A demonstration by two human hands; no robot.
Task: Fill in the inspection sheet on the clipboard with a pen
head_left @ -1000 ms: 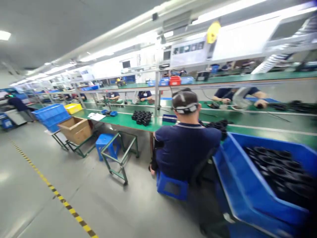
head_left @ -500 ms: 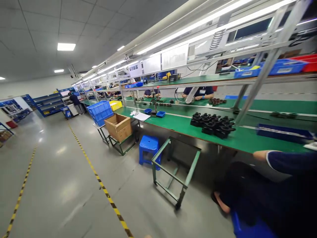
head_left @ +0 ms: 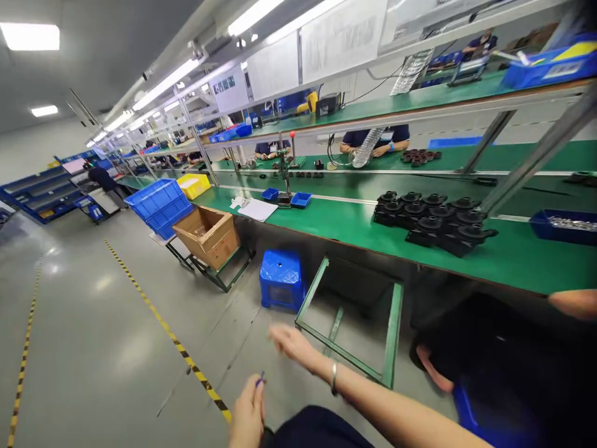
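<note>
My left hand (head_left: 248,414) is low in the head view, its fingers closed on a small blue object (head_left: 260,378) whose kind I cannot make out. To its upper right, my right hand (head_left: 293,343) reaches in over the floor, smeared by motion. Its fingers look bent, and whether anything is in them does not show. A bangle (head_left: 334,378) circles the right wrist. Just right of that hand is a green metal frame stand (head_left: 393,333). A blue plastic stool (head_left: 281,277) stands beyond both hands.
A long green workbench (head_left: 345,221) carries black cast parts (head_left: 431,218), small blue trays (head_left: 301,199) and papers (head_left: 257,210). A cardboard box (head_left: 219,246) and blue crates (head_left: 161,205) stand at left. A seated person (head_left: 494,361) is close on the right; others sit across the bench.
Both hands and forearms have come into view from below. The view has shifted closer to the bench, and the stool and frame stand appear nearer.
</note>
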